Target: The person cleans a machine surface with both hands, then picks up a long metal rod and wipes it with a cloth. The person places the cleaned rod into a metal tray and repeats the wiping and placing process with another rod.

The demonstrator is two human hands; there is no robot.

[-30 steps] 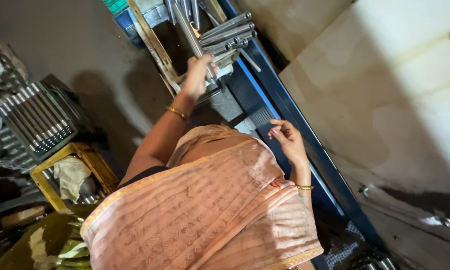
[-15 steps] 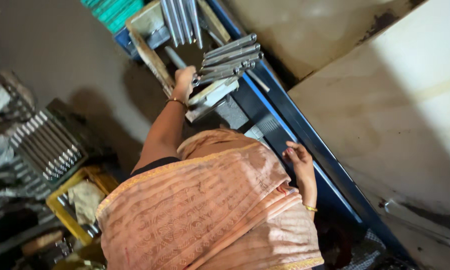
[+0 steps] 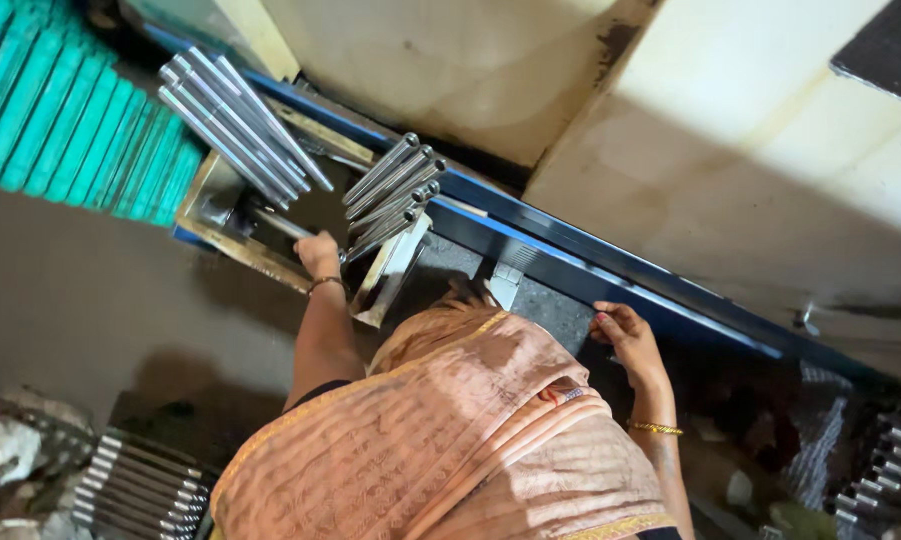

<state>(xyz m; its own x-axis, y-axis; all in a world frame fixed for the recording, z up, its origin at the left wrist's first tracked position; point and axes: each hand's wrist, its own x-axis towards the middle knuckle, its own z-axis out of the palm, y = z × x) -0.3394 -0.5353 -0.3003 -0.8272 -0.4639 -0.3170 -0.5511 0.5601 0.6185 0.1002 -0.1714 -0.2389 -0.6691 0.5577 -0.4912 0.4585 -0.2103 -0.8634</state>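
Down at the wooden tray, our left hand is curled shut around the near end of a steel rod. The rod runs from our fingers back into the tray's dark inside, so that's where the thing we're handling sits right now, half in the tray, half in our fist. How tight the hold is we honestly can't tell, the fingers are tucked under and away from the camera.

Our right hand isn't holding anything. It lies loosely open on the dark bench top, fingertips near the blue rail, and to us it looks like plain bracing while the other arm stretches out.

Just beside the left hand, a fan of short steel rods sits propped on a pale angled bracket, heads pointing up and away. Probably stacked that way so each one is easy to pick off singly. A second, longer bundle of rods leans across the tray's far corner, ends sticking out past the frame.

Farther out, a teal ribbed crate sits left of the tray, more rods in a rack lie at bottom left, and another batch shows at bottom right. Our peach draped cloth fills the lower middle.
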